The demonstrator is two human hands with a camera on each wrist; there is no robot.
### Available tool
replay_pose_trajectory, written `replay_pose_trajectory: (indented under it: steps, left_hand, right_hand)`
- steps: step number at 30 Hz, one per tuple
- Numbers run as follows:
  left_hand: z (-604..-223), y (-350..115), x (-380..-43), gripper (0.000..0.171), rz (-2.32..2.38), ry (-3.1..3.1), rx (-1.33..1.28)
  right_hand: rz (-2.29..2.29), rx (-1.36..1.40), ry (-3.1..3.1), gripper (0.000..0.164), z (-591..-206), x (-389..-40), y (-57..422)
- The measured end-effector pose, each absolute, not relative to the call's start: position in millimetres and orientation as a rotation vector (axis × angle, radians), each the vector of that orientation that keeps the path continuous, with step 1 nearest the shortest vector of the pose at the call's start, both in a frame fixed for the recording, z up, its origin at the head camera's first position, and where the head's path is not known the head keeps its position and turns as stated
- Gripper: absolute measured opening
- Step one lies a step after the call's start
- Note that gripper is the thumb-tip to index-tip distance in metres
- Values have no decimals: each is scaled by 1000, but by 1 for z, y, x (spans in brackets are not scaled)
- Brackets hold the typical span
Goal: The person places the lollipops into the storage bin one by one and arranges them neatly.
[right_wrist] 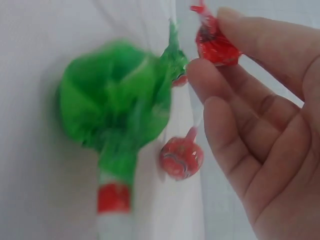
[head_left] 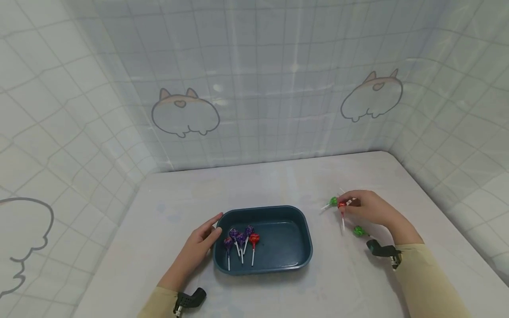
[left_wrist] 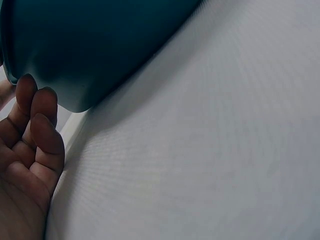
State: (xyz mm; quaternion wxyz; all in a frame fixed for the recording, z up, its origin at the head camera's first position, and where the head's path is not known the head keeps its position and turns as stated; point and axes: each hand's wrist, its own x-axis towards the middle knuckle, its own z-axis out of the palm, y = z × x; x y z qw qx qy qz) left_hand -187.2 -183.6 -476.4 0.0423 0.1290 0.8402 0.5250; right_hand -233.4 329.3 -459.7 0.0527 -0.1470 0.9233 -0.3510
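Observation:
In the head view my left hand (head_left: 200,240) rests against the left end of a dark teal tray (head_left: 296,247), thumb at the rim and fingers along its outer side. The left wrist view has the loosely bent fingers (left_wrist: 47,135) touching the tray's outer wall. Several purple lollipops (head_left: 233,233) and one red lollipop (head_left: 254,239) lie inside. At the right, my right hand (head_left: 367,206) pinches a red lollipop (right_wrist: 216,46) between thumb and fingertip. Another red lollipop (right_wrist: 181,158) and a green lollipop (right_wrist: 175,62) are close by, with a second green lollipop (right_wrist: 115,100) nearer the wrist.
A pale cloth covers the table (head_left: 191,190). Its back edge meets a grid-patterned curtain (head_left: 258,97) with cartoon animal prints, which also hangs at both sides. Black devices are strapped to the left wrist (head_left: 190,300) and right wrist (head_left: 381,250).

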Motion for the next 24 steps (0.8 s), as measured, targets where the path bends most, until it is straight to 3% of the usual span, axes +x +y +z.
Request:
replay_pose_trajectory:
  steps: [12, 24]
  left_hand:
    - [-478, -184, -186, 48, 1607, 2566, 354]
    - [-474, -183, -185, 48, 1606, 2556, 357]
  right_hand:
    - [-1244, -399, 2786, 39, -448, -228, 315]
    - [-1412, -571, 2730, 32, -428, -218, 283]
